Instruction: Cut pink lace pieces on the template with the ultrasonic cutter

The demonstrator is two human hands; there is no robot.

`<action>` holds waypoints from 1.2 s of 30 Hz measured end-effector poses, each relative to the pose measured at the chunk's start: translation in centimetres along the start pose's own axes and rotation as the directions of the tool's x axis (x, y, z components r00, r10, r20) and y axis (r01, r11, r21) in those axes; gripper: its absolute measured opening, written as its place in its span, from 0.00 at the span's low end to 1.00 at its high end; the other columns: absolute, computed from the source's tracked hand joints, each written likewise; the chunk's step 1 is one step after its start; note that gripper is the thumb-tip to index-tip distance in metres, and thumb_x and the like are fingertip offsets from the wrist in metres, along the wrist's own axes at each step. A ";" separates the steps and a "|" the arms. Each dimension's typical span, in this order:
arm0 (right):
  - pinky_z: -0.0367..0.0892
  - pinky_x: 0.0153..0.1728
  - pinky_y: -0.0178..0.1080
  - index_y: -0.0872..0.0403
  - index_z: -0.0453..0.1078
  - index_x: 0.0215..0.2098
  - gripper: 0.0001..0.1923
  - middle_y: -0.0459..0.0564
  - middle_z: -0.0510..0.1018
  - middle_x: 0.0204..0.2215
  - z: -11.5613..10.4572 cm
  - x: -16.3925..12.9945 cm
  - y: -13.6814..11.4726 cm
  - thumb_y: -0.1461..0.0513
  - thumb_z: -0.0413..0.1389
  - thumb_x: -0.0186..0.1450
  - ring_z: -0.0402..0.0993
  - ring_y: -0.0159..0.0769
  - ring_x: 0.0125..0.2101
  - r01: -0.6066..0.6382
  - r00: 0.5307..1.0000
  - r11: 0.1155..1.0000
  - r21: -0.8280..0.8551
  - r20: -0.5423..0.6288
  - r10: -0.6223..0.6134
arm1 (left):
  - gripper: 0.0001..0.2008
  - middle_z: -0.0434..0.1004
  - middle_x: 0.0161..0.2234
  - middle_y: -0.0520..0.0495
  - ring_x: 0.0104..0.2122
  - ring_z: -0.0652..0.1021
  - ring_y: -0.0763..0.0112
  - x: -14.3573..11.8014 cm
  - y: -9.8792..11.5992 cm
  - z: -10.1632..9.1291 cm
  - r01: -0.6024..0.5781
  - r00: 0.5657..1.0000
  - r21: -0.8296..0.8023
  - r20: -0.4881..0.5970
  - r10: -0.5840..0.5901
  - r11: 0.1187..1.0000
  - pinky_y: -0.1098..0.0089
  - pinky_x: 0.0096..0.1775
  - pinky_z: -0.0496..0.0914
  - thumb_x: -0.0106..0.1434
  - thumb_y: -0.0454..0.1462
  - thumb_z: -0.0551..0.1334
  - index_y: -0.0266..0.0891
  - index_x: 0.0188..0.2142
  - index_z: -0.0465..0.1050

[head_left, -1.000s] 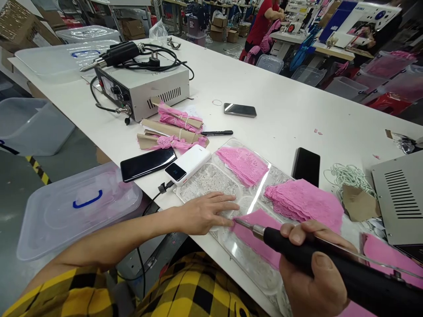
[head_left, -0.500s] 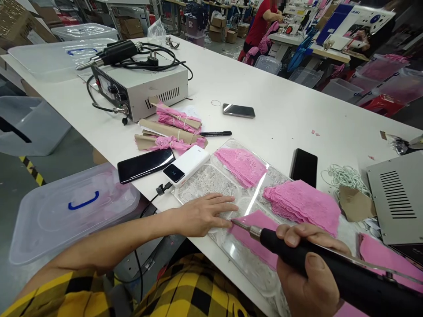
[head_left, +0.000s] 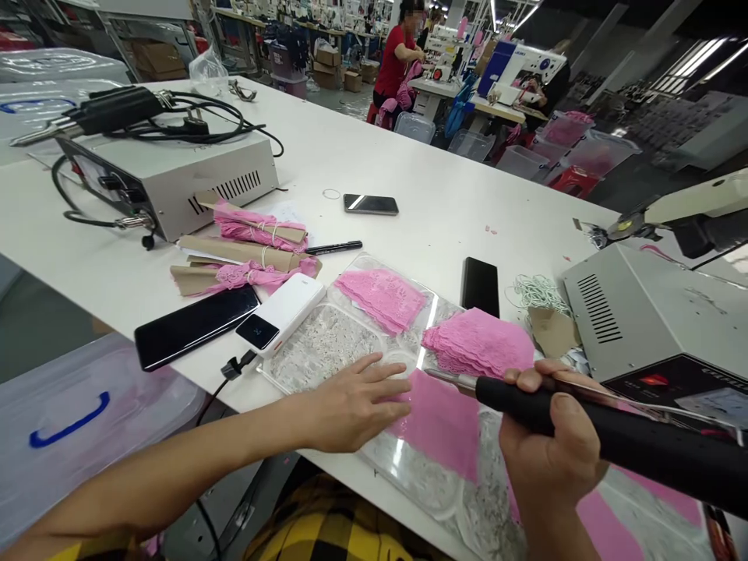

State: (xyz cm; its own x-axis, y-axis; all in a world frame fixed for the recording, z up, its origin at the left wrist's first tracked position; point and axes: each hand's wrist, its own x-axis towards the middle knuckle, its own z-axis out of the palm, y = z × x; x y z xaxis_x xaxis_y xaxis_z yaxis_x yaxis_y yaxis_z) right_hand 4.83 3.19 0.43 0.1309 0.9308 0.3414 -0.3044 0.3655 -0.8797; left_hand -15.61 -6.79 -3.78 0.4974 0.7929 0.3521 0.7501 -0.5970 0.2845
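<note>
While the left hand (head_left: 359,405) lies palm down with its fingers loosely spread and nothing in its grasp, its fingertips rest at the left edge of a single pink fabric panel (head_left: 441,425), and the right hand (head_left: 555,444) has its fingers wrapped round a black-handled tool (head_left: 631,438) with a slim metal tip. The panel lies between the two hands, to the right of the left one and to the left of the right one, its length slanting from upper left down to lower right. The left hand is the nearer, being at its edge; the right reaches it only by the tool, whose shaft points leftward across the panel's upper end (whether the tip touches the cloth, I cannot tell). Beneath the panel is a clear plastic template (head_left: 432,479) with rounded outlines. Just beyond the tip sits a lace-edged pink stack (head_left: 479,343), and farther left, a smaller pink stack (head_left: 382,296). A white power bank (head_left: 292,312) lies beside the template's left side, next to a black smartphone (head_left: 195,323). Farther out on the white worktop (head_left: 432,202) are tied pink bundles (head_left: 251,253) and two grey vented boxes, one at either side.
</note>
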 end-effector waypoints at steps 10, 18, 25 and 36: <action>0.69 0.33 0.42 0.53 0.68 0.33 0.08 0.44 0.70 0.33 0.0 -0.1 0.7 0.62 0.57 0.54 0.66 0.28 0.26 0.008 1.000 1.000 0.007 0.024 -0.009 | 0.17 0.66 0.61 0.45 0.64 0.62 0.55 0.8 -0.4 1.2 -0.001 0.998 0.032 0.056 -0.001 0.999 0.51 0.65 0.51 0.72 0.42 0.52 0.42 0.55 0.70; 0.69 0.33 0.42 0.53 0.67 0.33 0.08 0.44 0.69 0.33 -0.1 -0.3 0.6 0.62 0.56 0.53 0.65 0.28 0.26 0.001 0.999 1.000 0.008 0.039 -0.002 | 0.17 0.66 0.61 0.44 0.63 0.62 0.54 1.0 -0.3 0.9 0.013 0.997 0.020 0.070 -0.015 1.000 0.50 0.64 0.53 0.72 0.43 0.52 0.42 0.55 0.70; 0.69 0.32 0.43 0.53 0.68 0.33 0.08 0.45 0.70 0.33 0.0 -0.3 1.0 0.61 0.57 0.53 0.66 0.29 0.26 0.008 0.998 1.000 -0.006 0.060 -0.007 | 0.16 0.67 0.60 0.43 0.63 0.63 0.54 0.9 -0.3 0.9 0.010 0.998 0.014 0.060 -0.011 1.000 0.51 0.64 0.52 0.70 0.42 0.55 0.42 0.54 0.71; 0.70 0.33 0.42 0.52 0.67 0.32 0.07 0.44 0.70 0.32 -0.2 -0.2 1.1 0.62 0.58 0.54 0.66 0.29 0.27 0.009 0.996 1.000 0.008 0.088 -0.010 | 0.17 0.66 0.61 0.43 0.64 0.62 0.54 1.0 -0.3 0.7 0.021 0.997 0.011 0.077 -0.021 1.000 0.50 0.64 0.53 0.70 0.43 0.55 0.42 0.55 0.71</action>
State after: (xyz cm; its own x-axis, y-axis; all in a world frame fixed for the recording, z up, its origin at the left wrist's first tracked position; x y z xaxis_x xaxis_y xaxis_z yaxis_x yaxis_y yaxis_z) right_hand 4.71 3.35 -0.67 0.0507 0.9246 0.3777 -0.3103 0.3740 -0.8740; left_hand -14.98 -5.75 -4.16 0.5135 0.8125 0.2759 0.7648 -0.5792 0.2823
